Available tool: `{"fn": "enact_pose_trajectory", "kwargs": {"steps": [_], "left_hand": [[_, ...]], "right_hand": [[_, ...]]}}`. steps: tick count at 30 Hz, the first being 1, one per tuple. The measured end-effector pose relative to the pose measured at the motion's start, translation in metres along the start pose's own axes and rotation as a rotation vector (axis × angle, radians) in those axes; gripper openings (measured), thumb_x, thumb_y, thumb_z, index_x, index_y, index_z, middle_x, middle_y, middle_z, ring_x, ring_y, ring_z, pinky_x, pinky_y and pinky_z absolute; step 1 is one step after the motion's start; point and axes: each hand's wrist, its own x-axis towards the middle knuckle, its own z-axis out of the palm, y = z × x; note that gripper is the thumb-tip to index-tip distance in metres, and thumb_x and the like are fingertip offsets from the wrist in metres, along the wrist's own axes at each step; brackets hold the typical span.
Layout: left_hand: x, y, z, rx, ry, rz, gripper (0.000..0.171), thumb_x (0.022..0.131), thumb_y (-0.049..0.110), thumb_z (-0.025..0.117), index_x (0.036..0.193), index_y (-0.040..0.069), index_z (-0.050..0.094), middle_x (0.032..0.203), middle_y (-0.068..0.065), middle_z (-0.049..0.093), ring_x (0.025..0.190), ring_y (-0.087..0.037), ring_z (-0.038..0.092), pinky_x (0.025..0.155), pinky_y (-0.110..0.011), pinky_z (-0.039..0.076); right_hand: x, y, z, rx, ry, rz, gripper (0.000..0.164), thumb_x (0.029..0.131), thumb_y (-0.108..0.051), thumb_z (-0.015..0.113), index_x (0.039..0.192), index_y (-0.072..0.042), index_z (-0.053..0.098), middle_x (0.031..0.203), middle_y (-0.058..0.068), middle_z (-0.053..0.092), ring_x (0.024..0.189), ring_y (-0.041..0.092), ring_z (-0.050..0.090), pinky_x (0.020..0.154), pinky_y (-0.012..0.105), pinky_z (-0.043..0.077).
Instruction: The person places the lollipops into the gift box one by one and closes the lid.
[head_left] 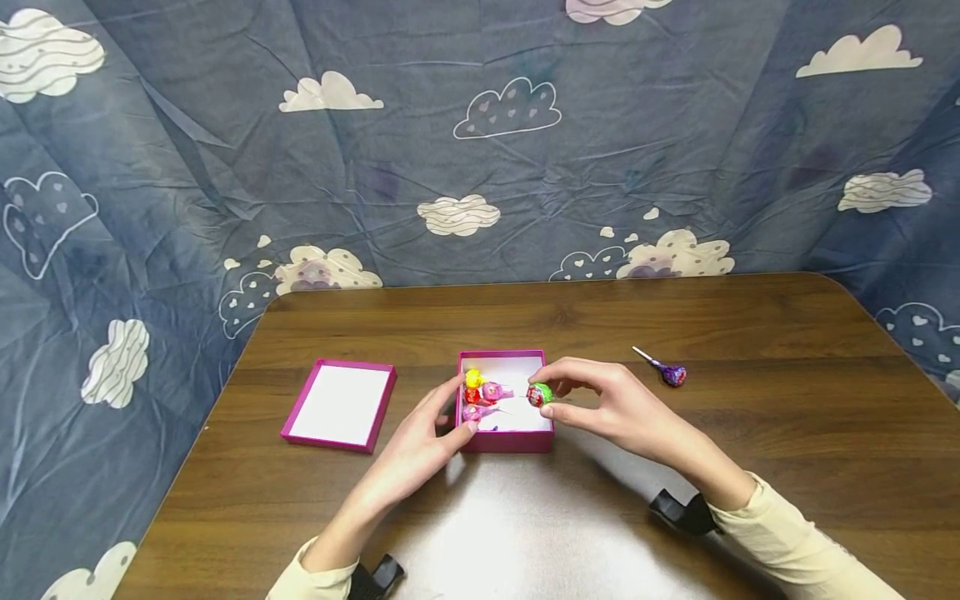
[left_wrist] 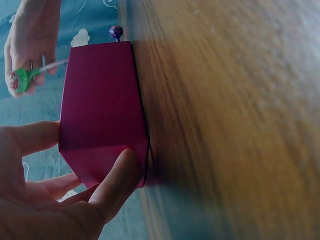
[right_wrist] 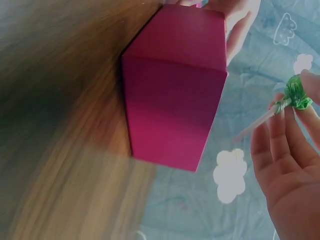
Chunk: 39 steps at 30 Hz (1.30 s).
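Woodgrain table (head_left: 787,400) (round lollipop (head_left: 540,395) over box (head_left: 507,442))

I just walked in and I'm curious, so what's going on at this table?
A person's right hand pinches a round lollipop in a green and red wrapper, raised above the right side of a square magenta cardboard box. The left hand grips the box's left side. Inside lie yellow, red and pink wrapped sweets. The shallow magenta lid with a white inside lies to the left on the brown wooden table, and a purple-wrapped lollipop lies to the right.
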Motion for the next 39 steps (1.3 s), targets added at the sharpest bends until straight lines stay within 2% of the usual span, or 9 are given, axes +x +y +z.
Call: {"fn": "enact_pose_trajectory", "kwargs": {"steps": [8,14,21,31,39], "left_hand": [[0.000,-0.001,0.000,-0.007,0.011,0.010,0.066,0.092,0.030,0.066,0.152,0.025,0.038,0.150,0.001,0.041,0.114,-0.028,0.057,0.091,-0.050,0.046],[0.000,-0.002,0.000,-0.017,0.012,0.006,0.066,0.092,0.031,0.066,0.152,0.026,0.039,0.149,0.002,0.042,0.114,-0.028,0.057,0.090,-0.050,0.046],[-0.001,-0.003,0.000,-0.017,0.014,0.009,0.065,0.092,0.030,0.066,0.152,0.025,0.039,0.149,0.002,0.043,0.114,-0.028,0.057,0.087,-0.049,0.048],[-0.001,-0.003,-0.001,-0.010,0.003,0.010,0.066,0.092,0.031,0.066,0.152,0.023,0.038,0.150,0.000,0.041,0.114,-0.029,0.057,0.087,-0.048,0.048],[0.000,-0.002,0.000,-0.018,-0.005,0.021,0.067,0.093,0.032,0.065,0.153,0.022,0.037,0.151,0.000,0.040,0.113,-0.028,0.057,0.088,-0.048,0.048]], "right_hand": [[0.020,0.005,0.015,0.092,-0.075,0.055,0.027,0.089,-0.017,0.074,0.116,-0.013,0.069,0.106,-0.007,0.068,0.092,0.016,0.065,0.083,0.037,0.052],[0.032,0.010,0.027,0.131,-0.130,0.100,0.027,0.088,-0.019,0.076,0.113,-0.014,0.071,0.103,-0.007,0.069,0.089,0.019,0.066,0.074,0.034,0.053],[0.043,0.014,0.037,0.061,-0.168,0.102,0.021,0.083,-0.012,0.077,0.104,-0.012,0.070,0.092,-0.008,0.068,0.084,0.013,0.065,0.073,0.035,0.054],[0.056,0.020,0.039,-0.076,-0.332,0.098,0.016,0.083,-0.014,0.076,0.097,-0.013,0.069,0.090,-0.011,0.067,0.086,0.006,0.066,0.081,0.032,0.053],[0.061,0.022,0.042,-0.246,-0.340,0.099,0.015,0.081,-0.021,0.078,0.094,-0.019,0.069,0.084,-0.014,0.063,0.080,0.013,0.063,0.073,0.030,0.049]]}}
